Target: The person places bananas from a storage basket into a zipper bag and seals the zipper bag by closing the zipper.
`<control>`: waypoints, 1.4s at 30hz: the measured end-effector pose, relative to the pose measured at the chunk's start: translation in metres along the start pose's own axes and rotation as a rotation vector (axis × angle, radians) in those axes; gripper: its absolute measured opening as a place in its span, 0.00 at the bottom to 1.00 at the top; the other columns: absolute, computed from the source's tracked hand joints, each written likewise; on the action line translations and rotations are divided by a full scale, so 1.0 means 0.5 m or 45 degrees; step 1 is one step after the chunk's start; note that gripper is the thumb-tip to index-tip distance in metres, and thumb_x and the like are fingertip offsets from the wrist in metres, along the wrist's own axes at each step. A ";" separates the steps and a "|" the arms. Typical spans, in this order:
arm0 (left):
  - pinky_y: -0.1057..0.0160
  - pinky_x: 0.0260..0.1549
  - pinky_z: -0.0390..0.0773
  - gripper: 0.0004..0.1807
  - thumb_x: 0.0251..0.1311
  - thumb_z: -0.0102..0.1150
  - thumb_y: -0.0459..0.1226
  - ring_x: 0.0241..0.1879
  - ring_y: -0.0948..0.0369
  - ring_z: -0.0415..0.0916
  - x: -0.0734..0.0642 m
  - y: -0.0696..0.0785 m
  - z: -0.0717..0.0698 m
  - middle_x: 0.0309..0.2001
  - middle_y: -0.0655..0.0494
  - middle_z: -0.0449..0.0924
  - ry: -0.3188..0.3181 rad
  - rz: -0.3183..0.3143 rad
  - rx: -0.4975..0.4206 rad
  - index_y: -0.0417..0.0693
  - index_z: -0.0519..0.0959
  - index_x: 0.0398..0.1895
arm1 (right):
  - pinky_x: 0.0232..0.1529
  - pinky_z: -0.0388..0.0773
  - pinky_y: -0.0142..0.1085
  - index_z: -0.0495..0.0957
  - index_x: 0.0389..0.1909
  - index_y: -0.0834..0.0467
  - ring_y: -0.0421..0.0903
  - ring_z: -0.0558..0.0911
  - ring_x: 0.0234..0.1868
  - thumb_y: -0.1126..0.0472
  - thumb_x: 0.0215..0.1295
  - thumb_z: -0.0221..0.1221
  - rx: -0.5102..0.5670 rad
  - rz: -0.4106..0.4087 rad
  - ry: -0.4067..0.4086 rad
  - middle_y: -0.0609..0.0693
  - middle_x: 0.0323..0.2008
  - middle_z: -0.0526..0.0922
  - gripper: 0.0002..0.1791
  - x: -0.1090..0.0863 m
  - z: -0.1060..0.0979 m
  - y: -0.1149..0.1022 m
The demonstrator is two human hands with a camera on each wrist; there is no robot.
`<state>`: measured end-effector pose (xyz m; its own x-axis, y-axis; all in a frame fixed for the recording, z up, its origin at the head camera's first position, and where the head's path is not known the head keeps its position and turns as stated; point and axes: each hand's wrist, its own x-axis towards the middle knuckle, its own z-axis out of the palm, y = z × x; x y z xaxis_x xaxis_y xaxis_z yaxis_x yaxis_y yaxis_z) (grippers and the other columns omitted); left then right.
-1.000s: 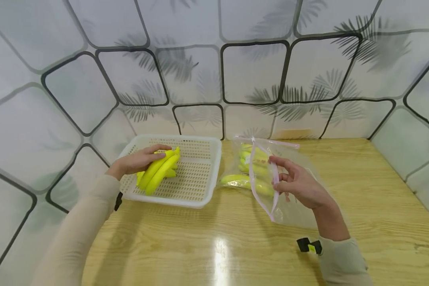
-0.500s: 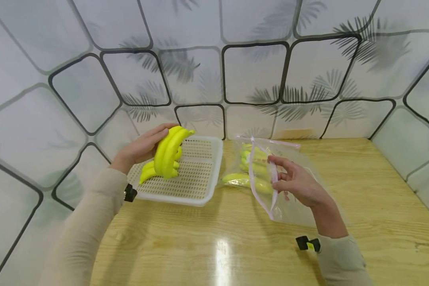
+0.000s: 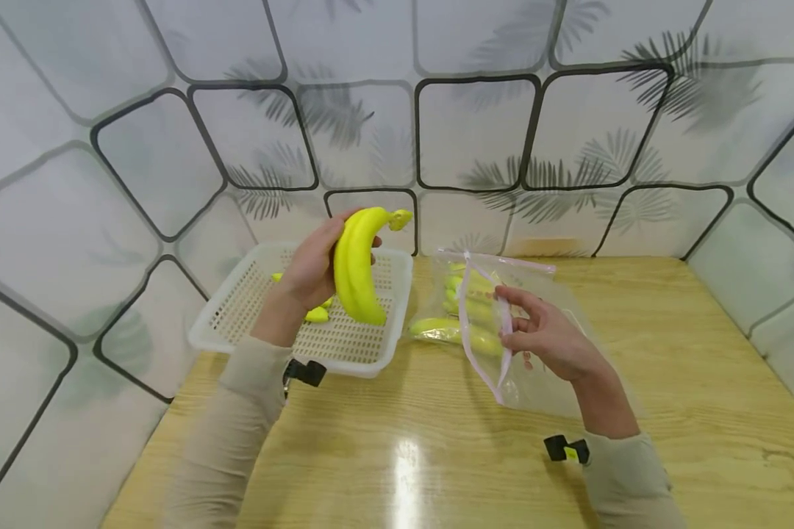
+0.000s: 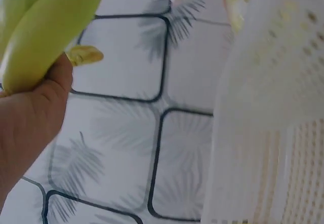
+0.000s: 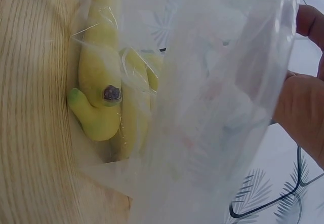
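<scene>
A bunch of yellow bananas [image 3: 359,268] is gripped in my left hand [image 3: 309,263], raised over the right half of the white basket [image 3: 397,308]. In the left wrist view the thumb lies against the bananas [image 4: 45,31], whose stem sticks out beyond it. My right hand [image 3: 545,334] pinches the pink-edged mouth of a clear zip bag [image 3: 549,389] between thumb and fingers, and the mouth stands apart. Inside the bag lie several bananas [image 3: 437,329]; the right wrist view shows them [image 5: 98,72] through the plastic, close to the table.
More bananas [image 3: 317,314] lie in the basket, partly hidden behind my left hand and wrist. The wooden table [image 3: 397,441] meets a patterned wall covering [image 3: 476,132] at the back and on both sides.
My left hand has lifted the banana bunch out of the basket and carried it up and rightward. The right hand stays at the bag's mouth, almost unmoved.
</scene>
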<state>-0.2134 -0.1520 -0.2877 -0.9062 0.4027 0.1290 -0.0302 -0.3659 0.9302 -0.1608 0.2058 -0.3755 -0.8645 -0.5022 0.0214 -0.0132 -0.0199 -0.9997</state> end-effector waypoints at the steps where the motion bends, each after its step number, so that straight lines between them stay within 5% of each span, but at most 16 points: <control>1: 0.62 0.38 0.82 0.23 0.80 0.32 0.45 0.35 0.59 0.79 -0.001 -0.006 0.013 0.43 0.48 0.80 0.037 0.010 -0.048 0.45 0.68 0.67 | 0.16 0.73 0.29 0.44 0.77 0.67 0.40 0.80 0.31 0.76 0.63 0.57 0.001 -0.004 0.003 0.50 0.69 0.60 0.45 -0.001 -0.001 0.000; 10: 0.68 0.32 0.79 0.23 0.81 0.28 0.43 0.30 0.62 0.75 -0.033 -0.099 0.120 0.37 0.51 0.78 0.305 0.159 -0.336 0.46 0.68 0.67 | 0.16 0.73 0.30 0.45 0.78 0.64 0.40 0.79 0.31 0.76 0.63 0.57 -0.004 0.001 0.041 0.56 0.74 0.52 0.45 -0.001 -0.001 -0.001; 17: 0.71 0.20 0.74 0.21 0.77 0.27 0.42 0.23 0.65 0.72 -0.030 -0.167 0.177 0.29 0.56 0.77 0.365 0.263 -0.553 0.52 0.72 0.58 | 0.17 0.74 0.31 0.45 0.78 0.62 0.41 0.79 0.31 0.76 0.64 0.57 0.000 0.016 0.041 0.56 0.74 0.53 0.46 -0.002 0.007 -0.001; 27: 0.72 0.22 0.73 0.18 0.78 0.35 0.45 0.23 0.67 0.71 0.004 -0.212 0.193 0.28 0.58 0.75 0.418 0.238 -0.551 0.52 0.75 0.54 | 0.18 0.74 0.32 0.44 0.78 0.63 0.41 0.78 0.32 0.76 0.63 0.56 -0.035 0.001 0.065 0.57 0.75 0.51 0.46 -0.009 -0.006 -0.014; 35: 0.71 0.34 0.75 0.19 0.78 0.31 0.46 0.32 0.67 0.72 0.021 -0.244 0.203 0.37 0.59 0.73 0.297 0.351 -0.530 0.50 0.72 0.55 | 0.18 0.74 0.32 0.45 0.78 0.62 0.41 0.79 0.32 0.75 0.64 0.57 -0.052 0.012 0.067 0.58 0.76 0.50 0.46 -0.007 -0.004 -0.017; 38: 0.70 0.41 0.75 0.21 0.74 0.41 0.49 0.39 0.65 0.72 0.023 -0.259 0.206 0.46 0.57 0.73 0.331 0.395 -0.497 0.49 0.67 0.62 | 0.18 0.74 0.31 0.45 0.78 0.61 0.41 0.79 0.32 0.75 0.64 0.57 -0.055 0.021 0.067 0.58 0.76 0.49 0.45 -0.005 -0.001 -0.015; 42: 0.68 0.46 0.75 0.36 0.61 0.62 0.46 0.47 0.62 0.71 0.022 -0.274 0.207 0.56 0.52 0.68 0.347 0.414 -0.484 0.48 0.59 0.68 | 0.18 0.74 0.30 0.45 0.78 0.61 0.41 0.79 0.31 0.75 0.64 0.56 -0.049 0.032 0.067 0.58 0.76 0.50 0.45 -0.004 0.002 -0.014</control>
<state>-0.1757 -0.0104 -0.3781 -0.9688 0.0062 0.2478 0.1647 -0.7312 0.6620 -0.1584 0.2063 -0.3686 -0.8902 -0.4556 -0.0032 -0.0095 0.0255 -0.9996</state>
